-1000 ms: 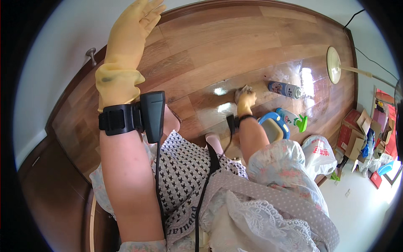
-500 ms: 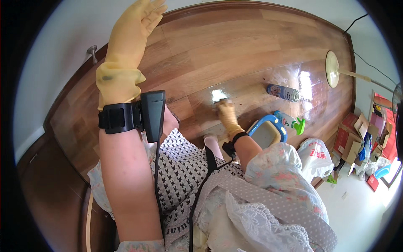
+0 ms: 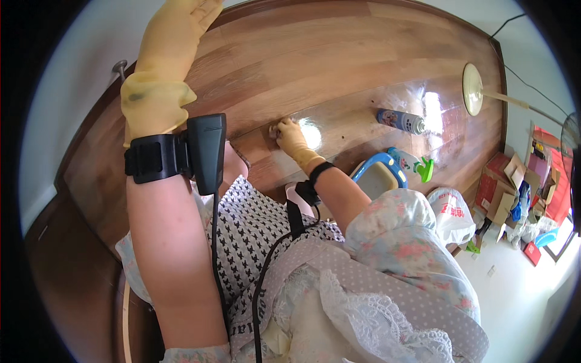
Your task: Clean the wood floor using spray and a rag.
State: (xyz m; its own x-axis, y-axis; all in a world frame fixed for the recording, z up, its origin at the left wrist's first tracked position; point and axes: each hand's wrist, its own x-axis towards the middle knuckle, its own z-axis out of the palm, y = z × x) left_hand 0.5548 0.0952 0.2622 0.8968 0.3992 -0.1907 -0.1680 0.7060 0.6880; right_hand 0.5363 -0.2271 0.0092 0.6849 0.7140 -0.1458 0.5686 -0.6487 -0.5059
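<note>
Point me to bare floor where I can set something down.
Free: the wood floor beyond the aerosol can, between the left hand and round pole base. Crowded: around the can, spray bottle and blue-rimmed plastic item, close together.

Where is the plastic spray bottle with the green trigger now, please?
In the head view, the spray bottle is right of centre on the brown wooden floor, just below the blue cylindrical can and to the right of the yellow-gloved right hand.

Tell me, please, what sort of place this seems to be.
Probably a room in a home: there is a wood-plank floor edged by dark skirting, with open cardboard boxes piled at the right.
</note>
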